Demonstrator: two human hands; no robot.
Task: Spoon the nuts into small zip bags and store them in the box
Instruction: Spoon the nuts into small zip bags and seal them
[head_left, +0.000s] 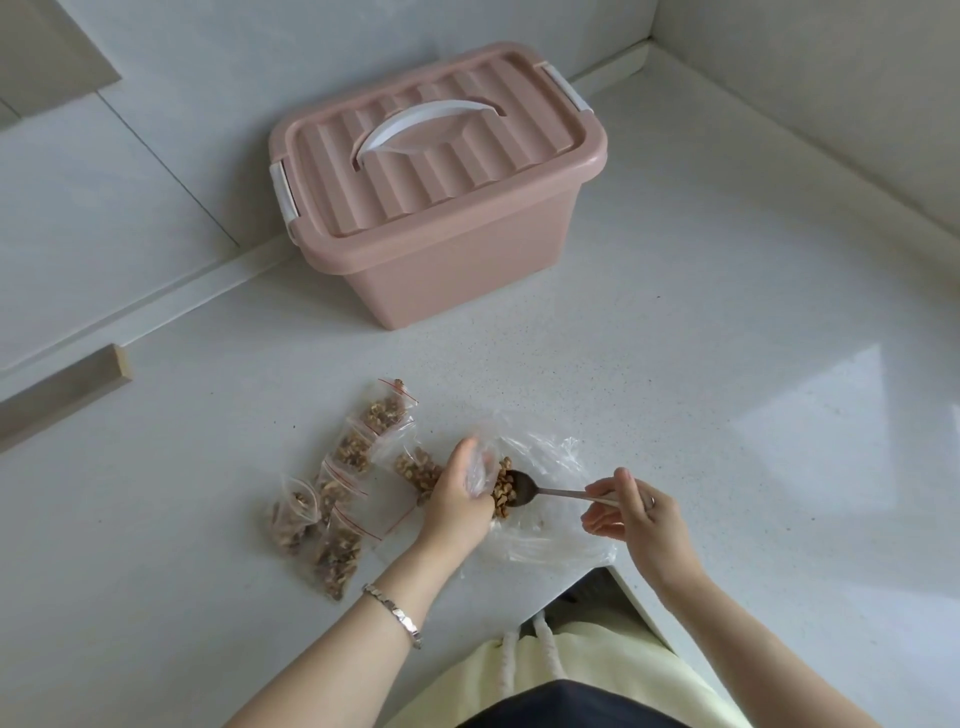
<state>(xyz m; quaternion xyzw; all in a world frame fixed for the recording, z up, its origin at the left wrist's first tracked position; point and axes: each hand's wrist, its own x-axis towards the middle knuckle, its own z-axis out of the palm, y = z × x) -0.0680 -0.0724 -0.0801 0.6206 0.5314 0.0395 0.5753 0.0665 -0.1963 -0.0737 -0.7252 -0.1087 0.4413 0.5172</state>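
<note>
My left hand (453, 501) grips a small clear zip bag (478, 475) at its mouth, with walnut pieces (503, 488) showing at the opening. My right hand (631, 512) pinches the handle of a metal spoon (524, 489) whose bowl lies at the bag's mouth among the nuts. Both sit over a large crumpled clear plastic bag (550, 530) on the white counter (675, 364). Several filled zip bags with red seal lines (358, 452) lie to the left. The pink storage box (441, 208) stands at the back with its lid on and latches down.
A white handle (423, 130) tops the box lid. The counter's inner corner edge (618, 571) is right by my body. A wooden strip (62, 395) lies at the far left. Walls close in behind and on the right.
</note>
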